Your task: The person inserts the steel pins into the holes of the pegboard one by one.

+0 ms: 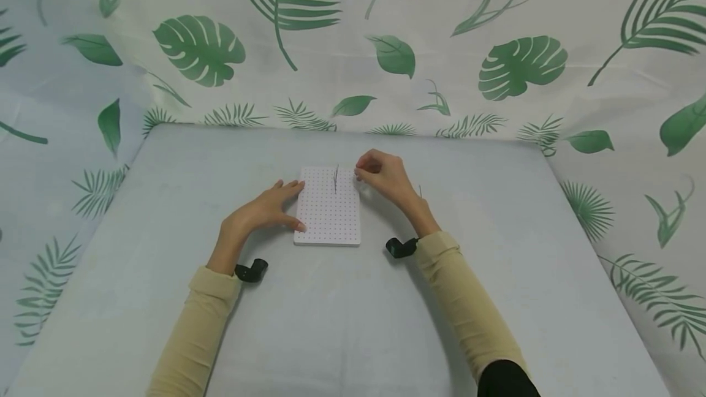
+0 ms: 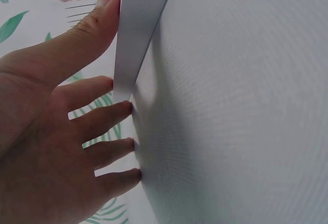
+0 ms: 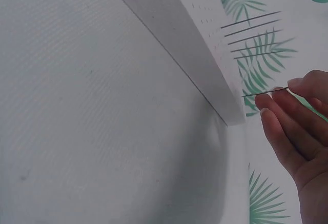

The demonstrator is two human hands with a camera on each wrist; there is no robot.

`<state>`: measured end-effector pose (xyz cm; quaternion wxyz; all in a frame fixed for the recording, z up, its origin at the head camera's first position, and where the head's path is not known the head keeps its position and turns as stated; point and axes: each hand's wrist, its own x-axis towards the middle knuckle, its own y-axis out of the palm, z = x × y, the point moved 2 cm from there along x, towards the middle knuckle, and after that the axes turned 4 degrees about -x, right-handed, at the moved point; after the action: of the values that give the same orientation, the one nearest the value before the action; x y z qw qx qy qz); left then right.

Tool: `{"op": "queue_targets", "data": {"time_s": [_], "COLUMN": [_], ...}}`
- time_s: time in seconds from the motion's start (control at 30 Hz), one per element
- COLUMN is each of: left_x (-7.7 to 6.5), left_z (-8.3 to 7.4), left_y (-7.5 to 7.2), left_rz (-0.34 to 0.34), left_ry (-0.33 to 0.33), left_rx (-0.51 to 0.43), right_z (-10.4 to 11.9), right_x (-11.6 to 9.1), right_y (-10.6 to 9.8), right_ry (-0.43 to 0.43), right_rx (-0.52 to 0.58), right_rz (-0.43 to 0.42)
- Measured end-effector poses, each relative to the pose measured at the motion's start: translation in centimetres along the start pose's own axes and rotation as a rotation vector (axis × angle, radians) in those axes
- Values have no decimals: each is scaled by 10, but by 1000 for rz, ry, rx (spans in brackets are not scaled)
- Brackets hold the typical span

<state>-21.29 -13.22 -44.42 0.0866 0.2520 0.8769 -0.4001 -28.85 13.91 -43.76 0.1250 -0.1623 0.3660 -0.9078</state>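
Note:
A white board (image 1: 326, 220) with a grid of small holes lies on the table. Several thin dark pins (image 3: 253, 33) stand upright in a row in it, towards its far side. My left hand (image 1: 263, 208) rests against the board's left edge, its fingers spread and its thumb at the near left corner. Beside the far right corner, my right hand (image 1: 388, 179) pinches another thin pin (image 3: 266, 92) between thumb and fingers. In the right wrist view this pin's tip meets the board's surface; whether it sits in a hole, I cannot tell.
Pale cloth covers the table (image 1: 342, 317). A leaf-patterned curtain (image 1: 342, 48) rises behind the table and at its sides. Black wrist cameras (image 1: 401, 247) are worn on both arms. A thin dark line shows beside the right wrist.

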Motion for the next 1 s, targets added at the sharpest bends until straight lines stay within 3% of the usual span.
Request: {"op": "queue_targets", "data": {"time_s": [0.57,1.0], "left_x": [0,1], "left_z": [2,2], "left_y": [1,-1], "left_rz": [0,4], "left_ry": [9,14], "left_rx": [1,16], "right_z": [8,12], "right_x": [15,18], "right_y": [16,17], "right_ry": [-31,-29], "right_rx": [77,49], "right_rz": [7,19]}}
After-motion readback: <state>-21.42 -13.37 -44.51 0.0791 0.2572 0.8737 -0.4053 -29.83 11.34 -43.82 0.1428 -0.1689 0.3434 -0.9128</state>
